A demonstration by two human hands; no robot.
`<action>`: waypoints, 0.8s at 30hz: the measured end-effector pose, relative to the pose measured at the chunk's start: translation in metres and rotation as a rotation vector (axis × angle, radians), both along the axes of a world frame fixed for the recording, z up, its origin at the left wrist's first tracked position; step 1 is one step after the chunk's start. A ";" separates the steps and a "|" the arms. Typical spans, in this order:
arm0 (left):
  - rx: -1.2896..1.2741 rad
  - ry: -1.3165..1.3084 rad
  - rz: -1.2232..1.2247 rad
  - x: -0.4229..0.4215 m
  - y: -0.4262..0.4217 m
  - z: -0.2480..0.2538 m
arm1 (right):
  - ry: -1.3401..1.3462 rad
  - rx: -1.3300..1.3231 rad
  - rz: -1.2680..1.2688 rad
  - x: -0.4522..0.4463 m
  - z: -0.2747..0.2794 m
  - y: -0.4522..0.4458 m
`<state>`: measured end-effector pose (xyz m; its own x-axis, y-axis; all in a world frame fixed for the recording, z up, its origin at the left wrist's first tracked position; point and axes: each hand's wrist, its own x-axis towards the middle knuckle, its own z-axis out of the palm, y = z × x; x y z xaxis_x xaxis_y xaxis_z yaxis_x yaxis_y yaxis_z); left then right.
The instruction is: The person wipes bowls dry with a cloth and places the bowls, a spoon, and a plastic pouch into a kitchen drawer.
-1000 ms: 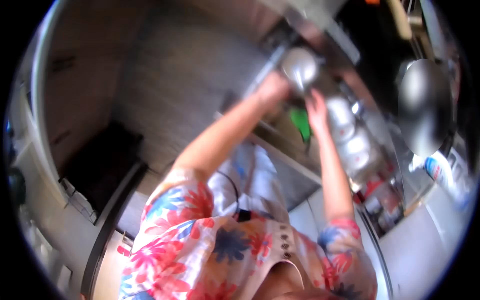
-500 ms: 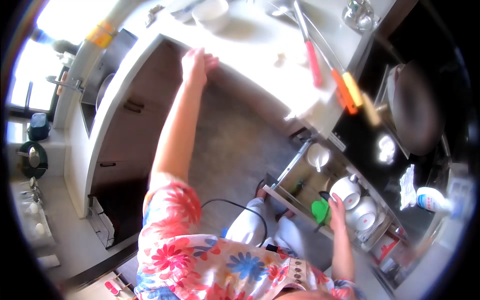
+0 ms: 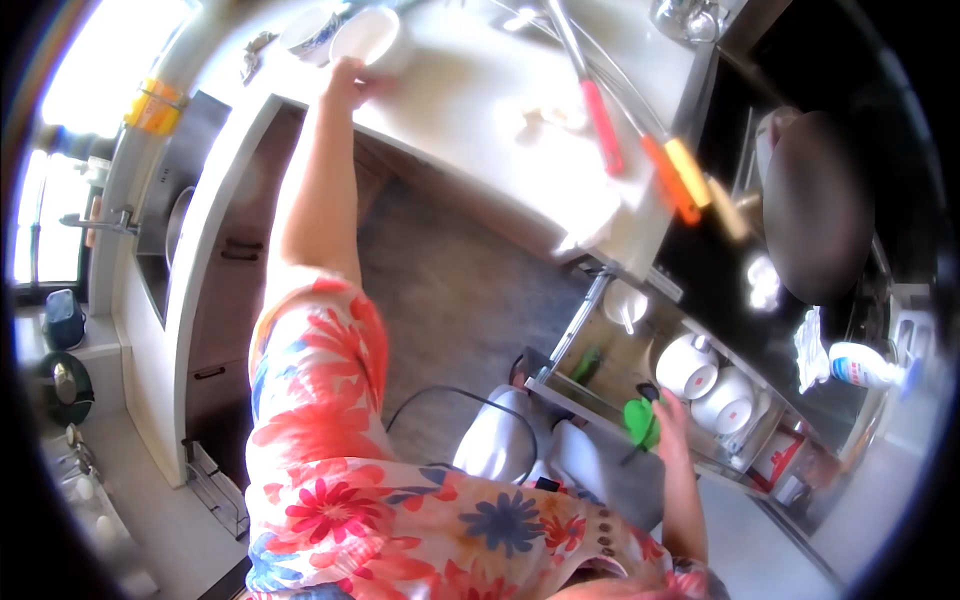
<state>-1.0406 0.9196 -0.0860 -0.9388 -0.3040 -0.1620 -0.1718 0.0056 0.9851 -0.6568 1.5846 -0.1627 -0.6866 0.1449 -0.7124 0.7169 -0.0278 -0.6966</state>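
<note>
My left hand (image 3: 350, 84) reaches across the counter to a white bowl (image 3: 366, 36), with the thumb at its near rim and the slightly blurred fingers along its outer side. A second, patterned bowl (image 3: 308, 32) sits just left of it. Low on the right, my right hand (image 3: 674, 422) is closed on a bright green object with black parts (image 3: 641, 422), whose exact kind I cannot make out. That hand is over the front edge of an open drawer (image 3: 570, 375), beside upturned white bowls (image 3: 688, 366).
Long utensils with red (image 3: 602, 130), orange (image 3: 672, 182) and yellow (image 3: 688, 172) handles lie on the counter (image 3: 470, 80), some jutting past its edge. A dark pan (image 3: 818, 205) stands on the black stove. A spray bottle (image 3: 862, 366) is at the right.
My left hand has moved forward from the counter's edge to the white bowl. My right hand stays by the drawer with the green object. The view has shifted slightly.
</note>
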 end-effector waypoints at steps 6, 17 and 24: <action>0.834 0.227 -0.235 0.106 0.059 0.016 | 0.192 -0.207 -0.006 -0.039 0.056 -0.046; 1.356 -0.208 -0.091 0.334 0.311 0.018 | 1.601 0.300 0.607 -0.106 0.182 -0.219; 1.114 -0.343 -0.189 0.375 0.346 0.032 | 0.487 -0.564 0.478 -0.099 0.148 -0.167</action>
